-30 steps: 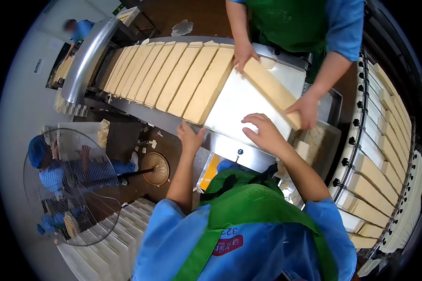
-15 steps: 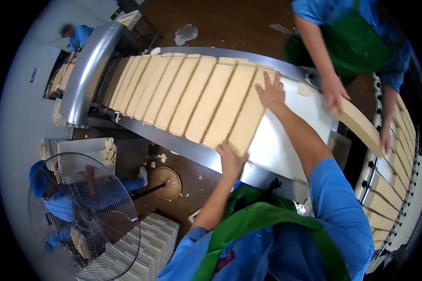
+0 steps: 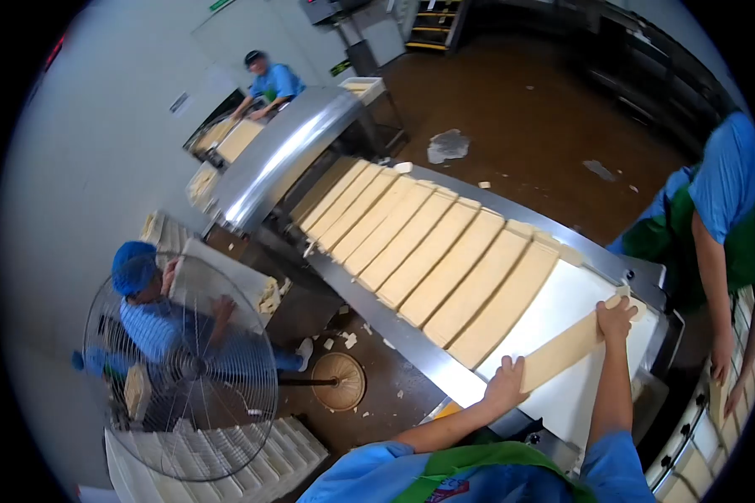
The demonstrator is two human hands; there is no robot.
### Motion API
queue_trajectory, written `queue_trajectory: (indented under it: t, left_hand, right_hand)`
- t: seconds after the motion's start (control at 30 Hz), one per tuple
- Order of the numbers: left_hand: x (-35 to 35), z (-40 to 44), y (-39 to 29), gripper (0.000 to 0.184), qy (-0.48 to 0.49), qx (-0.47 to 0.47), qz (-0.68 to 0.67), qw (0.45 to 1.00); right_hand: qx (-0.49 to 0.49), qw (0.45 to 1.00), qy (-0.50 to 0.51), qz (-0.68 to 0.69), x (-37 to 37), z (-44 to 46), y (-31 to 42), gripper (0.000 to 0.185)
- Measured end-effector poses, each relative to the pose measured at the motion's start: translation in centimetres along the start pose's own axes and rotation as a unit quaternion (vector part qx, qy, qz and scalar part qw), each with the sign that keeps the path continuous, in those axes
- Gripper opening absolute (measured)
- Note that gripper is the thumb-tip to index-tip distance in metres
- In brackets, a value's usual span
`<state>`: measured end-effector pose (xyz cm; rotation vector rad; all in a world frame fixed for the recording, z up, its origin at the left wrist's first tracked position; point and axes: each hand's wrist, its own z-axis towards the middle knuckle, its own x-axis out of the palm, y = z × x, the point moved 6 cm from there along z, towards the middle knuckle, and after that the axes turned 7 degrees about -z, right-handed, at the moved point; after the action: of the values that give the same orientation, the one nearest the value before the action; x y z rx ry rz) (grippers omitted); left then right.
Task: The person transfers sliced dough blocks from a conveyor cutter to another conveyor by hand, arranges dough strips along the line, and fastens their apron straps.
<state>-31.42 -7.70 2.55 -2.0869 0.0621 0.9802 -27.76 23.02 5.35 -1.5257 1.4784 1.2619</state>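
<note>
Pale cream and flat, 1 strip (image 3: 566, 348) lies apart from the others, slanting across the bare white belt (image 3: 566, 411) near the right end of the conveyor (image 3: 424, 352). The left hand (image 3: 503, 387) has its fingers curled on the strip's end close to the conveyor's near edge; the right hand (image 3: 617, 320) grasps the other end, towards the far right corner, fingers over the top. Between the 2 hands the strip's middle is uncovered; whether it rests on the belt or is slightly raised, I cannot tell. By the look of it, this 1 strip is separated and the bulk is left: farther along, a row of strips (image 3: 445, 256) lies side by side, each reaching from near the near edge towards the far edge, clear of both hands. Off the right end, more strips (image 3: 693, 474) already lie on a side conveyor (image 3: 675, 443), where a co-worker's hand (image 3: 721, 359) reaches down. Beyond the row stands a steel hood (image 3: 289, 159).
</note>
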Motion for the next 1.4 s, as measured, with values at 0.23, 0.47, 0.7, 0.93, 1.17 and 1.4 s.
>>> queue_trajectory:
  t: [0.23,0.47,0.7,0.93,1.17,1.4]
  left_hand:
    - [7.0,2.2,-4.7,0.093,0.000,0.063,0.063,0.996]
    - [12.0,-4.5,-20.2,0.075,0.032,0.333,-0.069,0.940]
    - [21.7,-17.7,-33.4,0.081,0.232,0.536,-0.036,0.811]
    - [30.8,-26.8,-34.4,0.077,0.460,0.548,0.000,0.699]
    - [42.4,-28.1,-34.9,0.055,0.589,0.364,-0.032,0.721]
    - [49.3,-29.2,-36.7,0.050,0.489,0.509,-0.010,0.708]
  right_hand:
    - [0.060,0.969,-0.115,0.209,0.8,1.3,-15.4,0.100]
    - [0.225,0.875,-0.300,0.306,-10.7,-12.0,-37.4,0.090]
    - [0.427,0.777,-0.320,0.334,-11.9,-24.0,-63.5,0.082]
    - [0.413,0.906,-0.089,-0.033,-12.7,-26.5,-75.4,0.049]
    - [0.240,0.956,-0.161,-0.053,-0.4,-17.4,-101.9,0.042]
    - [0.407,0.872,-0.192,-0.191,-7.1,-14.6,-99.1,0.037]
